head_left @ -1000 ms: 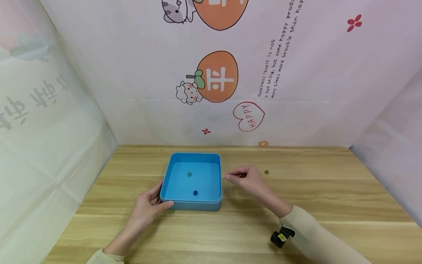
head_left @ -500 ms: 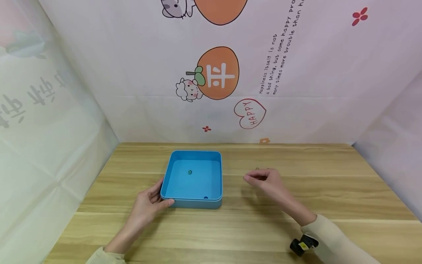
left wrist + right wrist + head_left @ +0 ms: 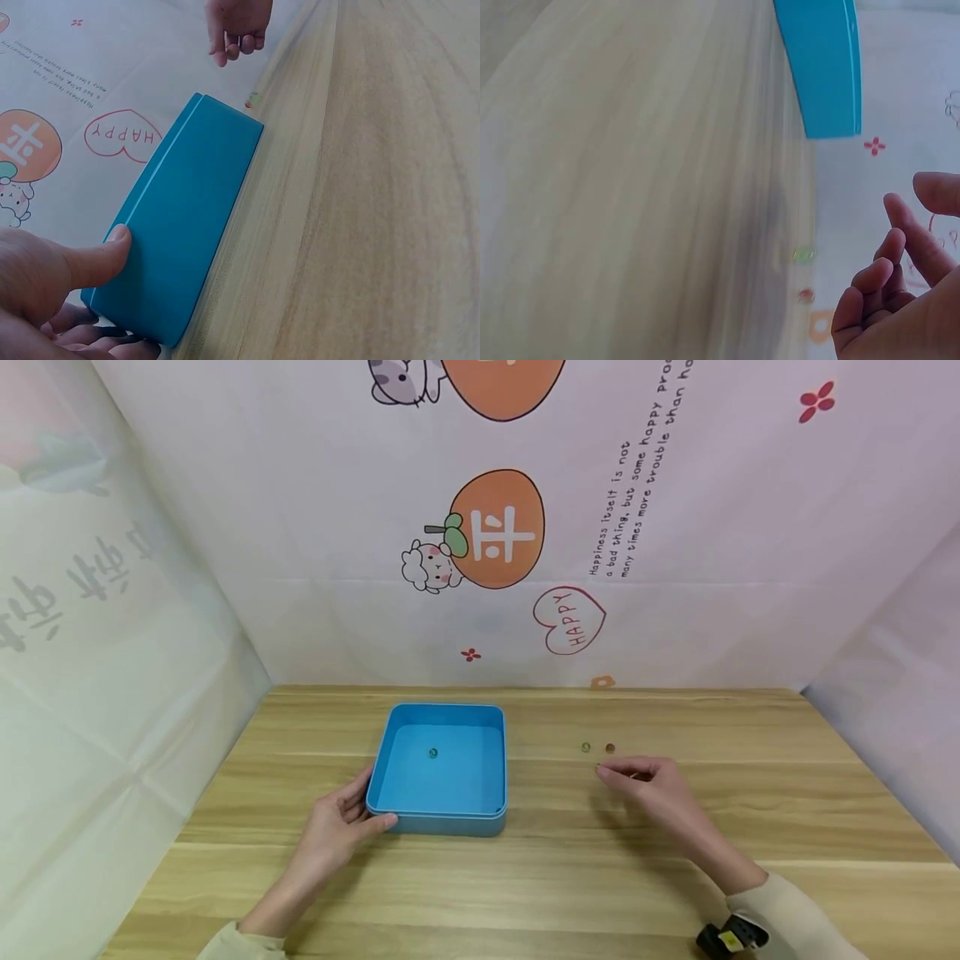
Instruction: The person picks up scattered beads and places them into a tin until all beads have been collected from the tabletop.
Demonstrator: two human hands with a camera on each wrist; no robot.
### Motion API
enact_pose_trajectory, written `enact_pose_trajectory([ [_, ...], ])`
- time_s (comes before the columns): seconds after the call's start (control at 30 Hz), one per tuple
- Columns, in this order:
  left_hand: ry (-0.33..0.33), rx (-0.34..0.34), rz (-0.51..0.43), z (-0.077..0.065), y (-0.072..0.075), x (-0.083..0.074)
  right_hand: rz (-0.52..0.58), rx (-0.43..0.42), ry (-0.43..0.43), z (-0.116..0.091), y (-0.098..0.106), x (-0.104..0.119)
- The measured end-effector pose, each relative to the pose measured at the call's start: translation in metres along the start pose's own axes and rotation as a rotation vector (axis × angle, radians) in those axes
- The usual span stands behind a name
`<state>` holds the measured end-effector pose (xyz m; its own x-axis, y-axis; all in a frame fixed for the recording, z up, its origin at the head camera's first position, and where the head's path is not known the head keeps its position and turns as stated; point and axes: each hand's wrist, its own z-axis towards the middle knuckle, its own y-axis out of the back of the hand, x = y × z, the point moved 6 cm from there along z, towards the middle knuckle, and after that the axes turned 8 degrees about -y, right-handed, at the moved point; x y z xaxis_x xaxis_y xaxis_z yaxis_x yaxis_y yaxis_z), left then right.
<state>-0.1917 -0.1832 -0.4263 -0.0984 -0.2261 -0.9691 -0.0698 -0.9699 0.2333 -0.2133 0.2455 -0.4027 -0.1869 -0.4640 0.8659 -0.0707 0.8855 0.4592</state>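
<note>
A square blue box (image 3: 450, 827) stands open-topped on the wooden table. My left hand (image 3: 337, 831) grips its front left corner, the thumb on the front wall and the fingers at the left side. Inside lies a green marble (image 3: 432, 752); a dark bit of the blue marble (image 3: 498, 810) peeps over the front wall at the right corner. My right hand (image 3: 660, 789) hovers right of the box. In the right wrist view its thumb and index finger stand apart with nothing seen between them. Just beyond its fingertips lie a greenish marble (image 3: 586, 747) and a brown marble (image 3: 610, 748).
The wooden table (image 3: 750, 793) reaches back to a printed white cloth (image 3: 337, 527), which also hangs at both sides. A small black camera (image 3: 727, 937) is worn at the right wrist.
My right hand has drawn away from the box to the right, near the loose marbles. The blue marble has rolled to the front right corner. My left hand stays on the box.
</note>
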Motion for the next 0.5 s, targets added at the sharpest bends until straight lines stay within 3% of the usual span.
enact_pose_trajectory([
  [0.23, -0.004, -0.002, -0.007, 0.000, 0.000, 0.001, -0.048, -0.030, -0.040, -0.001, 0.015, -0.016],
  [0.5, 0.000, -0.006, -0.017, -0.001, -0.001, 0.002, -0.119, -0.041, -0.015, 0.004, 0.022, -0.021],
])
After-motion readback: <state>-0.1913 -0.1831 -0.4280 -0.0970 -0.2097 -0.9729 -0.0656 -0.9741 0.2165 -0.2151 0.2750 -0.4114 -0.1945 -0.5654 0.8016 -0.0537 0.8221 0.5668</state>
